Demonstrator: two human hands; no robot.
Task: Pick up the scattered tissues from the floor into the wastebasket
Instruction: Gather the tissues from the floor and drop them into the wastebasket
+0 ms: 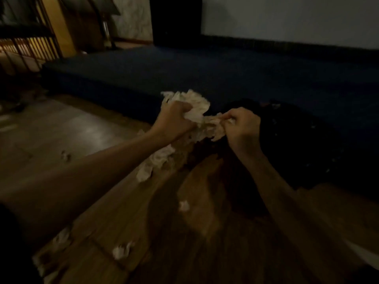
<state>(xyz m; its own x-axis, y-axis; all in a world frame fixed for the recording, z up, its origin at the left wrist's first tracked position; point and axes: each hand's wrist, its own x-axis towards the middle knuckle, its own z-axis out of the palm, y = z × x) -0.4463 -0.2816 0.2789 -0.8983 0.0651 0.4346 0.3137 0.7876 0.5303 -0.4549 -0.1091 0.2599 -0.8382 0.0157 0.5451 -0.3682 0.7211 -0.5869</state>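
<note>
Clenched in the left hand [178,117] is a tissue wad [196,105], its other end pinched by the right hand [243,125], while loose tissues [155,160] are left on the floor [205,232].

- Two hands: left hand [176,117], right hand [243,126].
- One big wad of tissues [196,107], held in both hands.
- About six loose tissues [183,205] on the floor [205,253].
- One dark mat [205,68].

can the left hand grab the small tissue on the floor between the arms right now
Probably not as things stand: the left hand is shut on a tissue wad. The small tissue lies bare on the floor, nothing covering it.
</note>
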